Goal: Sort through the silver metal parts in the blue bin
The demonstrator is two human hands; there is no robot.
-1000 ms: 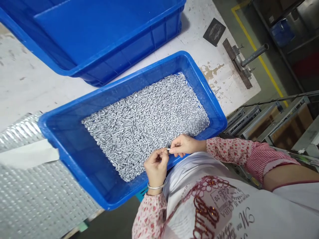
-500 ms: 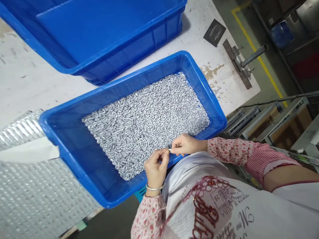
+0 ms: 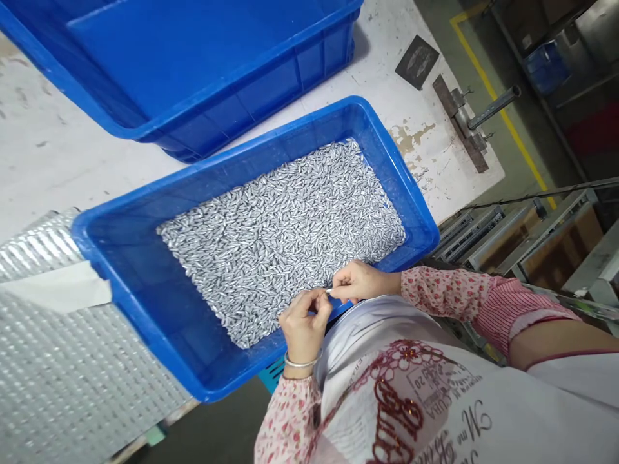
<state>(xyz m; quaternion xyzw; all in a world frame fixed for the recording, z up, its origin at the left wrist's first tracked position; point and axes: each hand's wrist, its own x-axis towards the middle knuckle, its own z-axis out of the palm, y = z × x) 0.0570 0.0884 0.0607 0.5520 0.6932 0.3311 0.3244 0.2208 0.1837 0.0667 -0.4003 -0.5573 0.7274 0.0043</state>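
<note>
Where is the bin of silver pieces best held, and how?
Probably by the rim at both short ends, from outside: the bin is long and its rim juts outward. The left hand and right hand cover part of the near side. Keep level: silver pieces lie loose inside.

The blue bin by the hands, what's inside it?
Many small silvery pieces lie in the blue bin. The left hand and right hand hide part of its near side, and whatever lies beneath the top pieces is covered.
</note>
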